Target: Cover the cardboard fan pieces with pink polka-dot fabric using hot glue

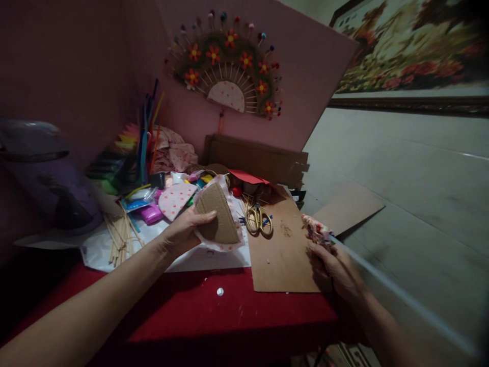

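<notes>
My left hand (189, 227) grips a half-round cardboard piece (221, 216), thumb on its bare brown side. Pink-dotted white fabric sticks out around the cardboard's edge. On the right, my right hand (334, 262) is wrapped round a glue gun (317, 229) with a patterned body, its front end pointing left. A long, pale glue stick (401, 295) runs out from the back of the gun. Another half-round piece covered in dotted fabric (176, 200) lies just beyond my left hand. Gold-handled scissors (259, 221) rest between my two hands.
A flat board (290, 275) lies on the red-covered table (183, 311). Wooden sticks (120, 237), coloured clay packets (151, 213) and pipe cleaners (144, 137) crowd the left and back. A decorated fan (229, 66) hangs on the pink panel behind. A purple container (49, 193) stands left.
</notes>
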